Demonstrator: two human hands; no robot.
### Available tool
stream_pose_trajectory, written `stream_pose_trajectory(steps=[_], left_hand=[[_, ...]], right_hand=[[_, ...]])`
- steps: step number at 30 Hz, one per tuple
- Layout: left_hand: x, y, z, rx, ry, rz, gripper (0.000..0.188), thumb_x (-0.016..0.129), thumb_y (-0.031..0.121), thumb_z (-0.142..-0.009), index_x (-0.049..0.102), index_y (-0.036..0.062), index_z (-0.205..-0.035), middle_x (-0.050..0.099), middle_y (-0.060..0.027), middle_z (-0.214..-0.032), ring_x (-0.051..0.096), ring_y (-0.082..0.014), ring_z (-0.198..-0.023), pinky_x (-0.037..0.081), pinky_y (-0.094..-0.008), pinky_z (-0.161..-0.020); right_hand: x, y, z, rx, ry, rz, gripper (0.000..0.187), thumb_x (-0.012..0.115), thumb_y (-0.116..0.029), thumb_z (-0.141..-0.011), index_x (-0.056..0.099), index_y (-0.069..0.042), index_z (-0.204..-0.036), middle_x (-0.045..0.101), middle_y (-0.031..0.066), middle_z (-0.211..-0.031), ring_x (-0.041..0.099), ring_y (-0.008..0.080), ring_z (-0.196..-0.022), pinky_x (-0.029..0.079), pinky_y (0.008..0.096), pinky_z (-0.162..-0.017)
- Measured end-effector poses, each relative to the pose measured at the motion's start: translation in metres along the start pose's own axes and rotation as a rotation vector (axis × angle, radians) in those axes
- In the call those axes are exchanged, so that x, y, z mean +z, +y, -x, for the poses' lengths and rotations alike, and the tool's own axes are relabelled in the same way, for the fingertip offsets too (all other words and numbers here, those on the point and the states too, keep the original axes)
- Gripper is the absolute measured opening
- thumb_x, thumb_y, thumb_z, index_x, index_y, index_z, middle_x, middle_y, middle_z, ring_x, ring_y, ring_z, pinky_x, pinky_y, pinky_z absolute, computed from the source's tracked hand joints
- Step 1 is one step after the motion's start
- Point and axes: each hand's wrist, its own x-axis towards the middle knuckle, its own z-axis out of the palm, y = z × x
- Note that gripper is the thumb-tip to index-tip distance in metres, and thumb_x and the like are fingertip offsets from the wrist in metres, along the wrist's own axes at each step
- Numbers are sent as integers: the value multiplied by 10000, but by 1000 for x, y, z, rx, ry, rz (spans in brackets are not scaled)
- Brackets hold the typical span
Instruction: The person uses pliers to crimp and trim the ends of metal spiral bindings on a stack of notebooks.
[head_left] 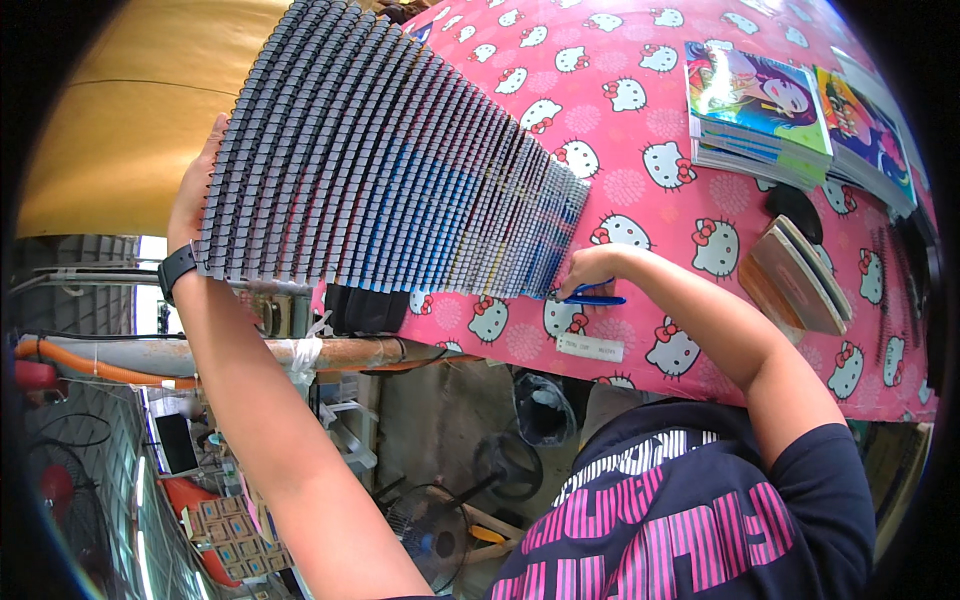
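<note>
A long, fanned row of wire-bound books (390,170) stretches from the upper left to the middle of the table, with its black and silver wire spines facing up. At its left end, my left hand (200,190) holds the row's outer side; its fingers are partly hidden there. My right hand (592,266) is closed around blue-handled pliers (602,299) at the row's narrow right end. The pliers' jaws are at the lower corner of the last spines, too small to make out clearly.
A pink patterned tablecloth (640,200) covers the table. Stacks of books with illustrated covers (760,110) stand at the far right. Nearer are a black mouse-like object (795,210), a brown block-shaped item (795,275) and a small white label strip (590,348). Below the edge stands a fan (428,530).
</note>
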Motion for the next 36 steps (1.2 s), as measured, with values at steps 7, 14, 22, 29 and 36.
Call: stream_pose_trajectory(steps=[7,14,22,29,36], left_hand=[[14,-1,8,14,133,-4,506,523,489,-884,574,44,-1119,650,-44,-947,602,-133,-758,510,-280,-689],[13,4,3,-42,136,6,512,535,489,-877,581,33,-1105,653,-50,-945,601,-133,-737,509,-277,-678],[11,0,8,-26,158,-11,499,526,472,-887,582,23,-1099,656,-66,-952,612,-142,-734,521,-281,-678],[-18,-8,-19,74,-316,259,421,495,429,-915,601,39,-1033,660,-55,-880,617,-125,-696,525,-261,-662],[-25,-16,-46,-39,-139,191,413,486,406,-926,589,30,-1062,651,-45,-897,609,-115,-740,511,-256,-699]], right_hand=[[53,11,10,-186,694,804,260,658,-255,-652,659,-44,-803,624,108,-844,578,249,-891,436,419,-772],[56,20,2,-290,837,967,281,685,-267,-623,662,-68,-821,567,105,-924,497,242,-988,386,411,-805],[31,-8,2,-200,494,691,223,681,-241,-643,675,-32,-721,646,124,-690,659,267,-669,538,390,-605],[-38,0,-36,162,-328,2,424,613,-282,-845,539,37,-1114,641,247,-864,665,347,-731,573,428,-673],[25,-5,16,-35,556,833,445,712,-381,-628,640,-35,-897,652,104,-829,619,256,-824,490,415,-730]])
